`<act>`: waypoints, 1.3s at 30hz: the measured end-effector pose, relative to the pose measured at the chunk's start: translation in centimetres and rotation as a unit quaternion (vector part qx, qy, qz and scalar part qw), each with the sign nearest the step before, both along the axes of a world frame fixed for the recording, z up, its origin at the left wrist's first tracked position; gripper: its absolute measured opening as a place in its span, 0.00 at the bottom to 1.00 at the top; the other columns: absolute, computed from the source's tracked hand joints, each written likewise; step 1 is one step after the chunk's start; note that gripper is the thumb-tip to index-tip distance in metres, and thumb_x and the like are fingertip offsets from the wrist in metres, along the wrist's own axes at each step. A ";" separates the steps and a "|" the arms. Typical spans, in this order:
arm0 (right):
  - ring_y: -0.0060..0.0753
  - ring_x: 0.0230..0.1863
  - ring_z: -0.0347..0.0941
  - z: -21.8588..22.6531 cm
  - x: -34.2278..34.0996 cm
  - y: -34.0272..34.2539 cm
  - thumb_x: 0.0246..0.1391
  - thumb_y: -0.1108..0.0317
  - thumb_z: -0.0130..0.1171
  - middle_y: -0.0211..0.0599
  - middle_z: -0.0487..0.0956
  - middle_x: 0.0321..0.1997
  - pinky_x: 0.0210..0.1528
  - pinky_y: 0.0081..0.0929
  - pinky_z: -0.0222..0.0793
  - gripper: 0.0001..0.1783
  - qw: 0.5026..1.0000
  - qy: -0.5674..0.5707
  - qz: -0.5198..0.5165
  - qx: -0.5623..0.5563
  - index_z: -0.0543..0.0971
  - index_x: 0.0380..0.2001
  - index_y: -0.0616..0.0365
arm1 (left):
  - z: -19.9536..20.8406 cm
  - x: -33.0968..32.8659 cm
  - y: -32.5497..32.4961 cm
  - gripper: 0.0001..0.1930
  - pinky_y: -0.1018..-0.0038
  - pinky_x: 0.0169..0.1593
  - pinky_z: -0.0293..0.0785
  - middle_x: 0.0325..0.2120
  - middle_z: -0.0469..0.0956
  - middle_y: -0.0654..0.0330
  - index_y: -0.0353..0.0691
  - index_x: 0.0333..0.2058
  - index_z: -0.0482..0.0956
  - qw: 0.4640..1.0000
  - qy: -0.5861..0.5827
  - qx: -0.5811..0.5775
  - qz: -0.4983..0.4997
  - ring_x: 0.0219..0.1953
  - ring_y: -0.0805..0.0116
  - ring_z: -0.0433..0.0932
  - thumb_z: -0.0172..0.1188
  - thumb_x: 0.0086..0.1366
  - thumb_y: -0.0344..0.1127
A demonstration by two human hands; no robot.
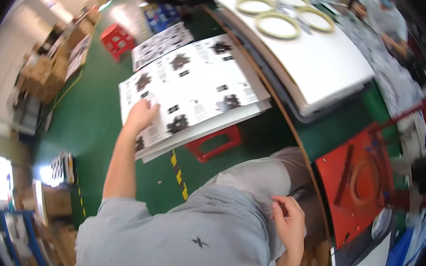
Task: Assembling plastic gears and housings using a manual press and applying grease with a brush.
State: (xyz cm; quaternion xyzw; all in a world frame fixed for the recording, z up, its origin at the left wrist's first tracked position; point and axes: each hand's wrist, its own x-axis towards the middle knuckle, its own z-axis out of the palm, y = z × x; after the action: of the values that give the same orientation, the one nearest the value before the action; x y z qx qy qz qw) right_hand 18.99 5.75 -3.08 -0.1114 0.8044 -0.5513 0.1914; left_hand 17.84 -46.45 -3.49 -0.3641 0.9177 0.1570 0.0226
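A stack of large white printed sheets (198,91) with dark brown pictures and small black labels lies in front of me, on a red plastic stool (215,144) that shows under its near edge. My left hand (141,115) reaches onto the left part of the top sheet, its fingers drawn together and the thumb pointing right. Something pale is at the fingertips, too blurred to name. Close to my thigh, my right hand (289,223) is held with curled fingers; a small dark spot shows between them, and I cannot make out what it is.
To the right, a table carries a thick white stack (319,61) with several yellowish tape rolls (277,26) on top. Nearer stands a red board (351,186) with a ring on it. Another red stool (117,41) is at the back; cartons (46,77) line the left. A person (383,14) sits far right.
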 end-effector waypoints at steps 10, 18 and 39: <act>0.32 0.31 0.78 -0.1 1.9 0.6 0.65 0.71 0.62 0.39 0.78 0.34 0.34 0.26 0.72 0.07 0.994 0.013 -0.110 -0.008 0.83 0.44 0.60 | 12.2 -9.3 25.1 0.14 0.84 0.28 0.58 0.24 0.72 0.71 0.34 0.46 0.79 0.657 0.181 0.605 -0.413 0.24 0.85 0.64 0.56 0.76 0.42; 0.34 0.31 0.78 -0.4 3.3 1.5 0.64 0.75 0.59 0.41 0.80 0.37 0.33 0.27 0.74 0.08 0.982 0.084 -0.170 0.009 0.83 0.44 0.62 | 7.4 -14.3 44.5 0.19 0.60 0.52 0.73 0.43 0.79 0.53 0.37 0.50 0.80 0.511 0.293 0.261 -0.765 0.47 0.51 0.77 0.69 0.60 0.31; 0.35 0.31 0.77 -2.9 0.5 0.0 0.64 0.72 0.61 0.40 0.80 0.35 0.35 0.28 0.71 0.07 0.995 0.052 -0.088 0.015 0.83 0.42 0.62 | -2.5 -9.7 17.1 0.38 0.49 0.68 0.61 0.66 0.62 0.35 0.34 0.66 0.64 0.904 0.185 -0.148 -0.356 0.68 0.33 0.61 0.70 0.60 0.39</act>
State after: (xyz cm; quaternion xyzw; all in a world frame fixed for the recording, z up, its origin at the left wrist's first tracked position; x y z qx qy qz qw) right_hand 19.49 5.80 -5.98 -0.0658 0.8284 -0.5470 0.1012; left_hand 8.11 -29.32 -5.97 0.0236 0.9866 0.0656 -0.1475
